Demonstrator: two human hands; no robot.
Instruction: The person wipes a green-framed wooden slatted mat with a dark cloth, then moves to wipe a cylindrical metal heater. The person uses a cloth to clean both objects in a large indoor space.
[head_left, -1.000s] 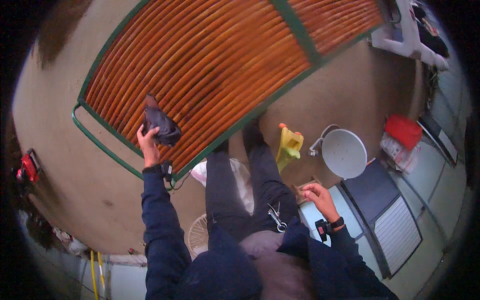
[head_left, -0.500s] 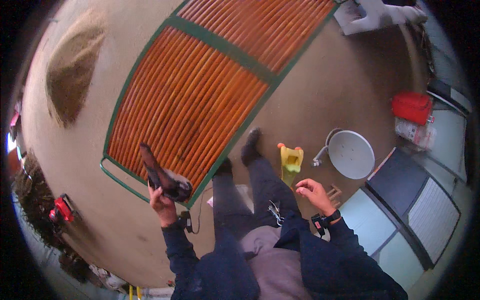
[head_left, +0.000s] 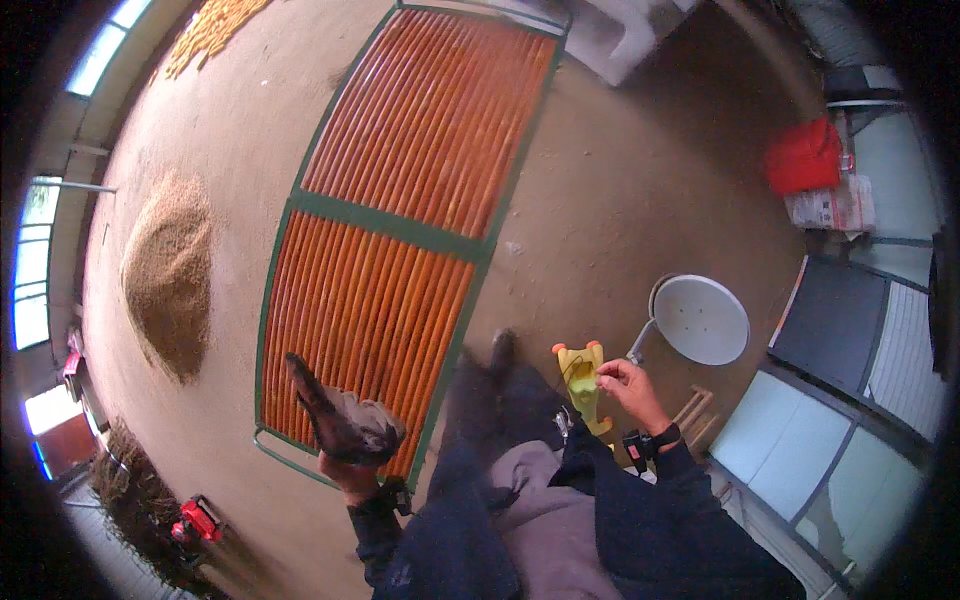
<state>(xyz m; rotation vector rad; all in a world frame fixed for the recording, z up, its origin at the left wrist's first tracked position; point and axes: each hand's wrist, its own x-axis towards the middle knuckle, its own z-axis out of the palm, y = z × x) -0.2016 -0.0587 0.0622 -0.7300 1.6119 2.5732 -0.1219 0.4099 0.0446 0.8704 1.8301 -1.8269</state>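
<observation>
My left hand (head_left: pixel 345 475) is closed around a black-and-grey glove-like bundle (head_left: pixel 365 430). A dark, narrow end of the bundle points up and away, over the near end of a slatted bed panel (head_left: pixel 385 215). This panel has glossy orange-brown slats in a green metal frame and lies on the floor ahead of me. My right hand (head_left: pixel 637 393) hovers at waist height with its fingers curled in and nothing visible in them. Below and beside it, a yellow plastic child's toy (head_left: pixel 580 375) stands on the floor. A bunch of keys (head_left: pixel 562 425) hangs at my waist.
A grey satellite dish (head_left: pixel 702 318) and a small wooden frame (head_left: pixel 692 412) stand to the right. Glass-and-dark panels (head_left: pixel 830 320) and a red container (head_left: pixel 805 158) line the right wall. A grain heap (head_left: pixel 170 275) lies left; a small red machine (head_left: pixel 197 520) sits at lower left.
My view has turned, so the slatted panel now runs more straight ahead and more of the left wall shows. My left hand still holds the bundle; my right hand stays curled.
</observation>
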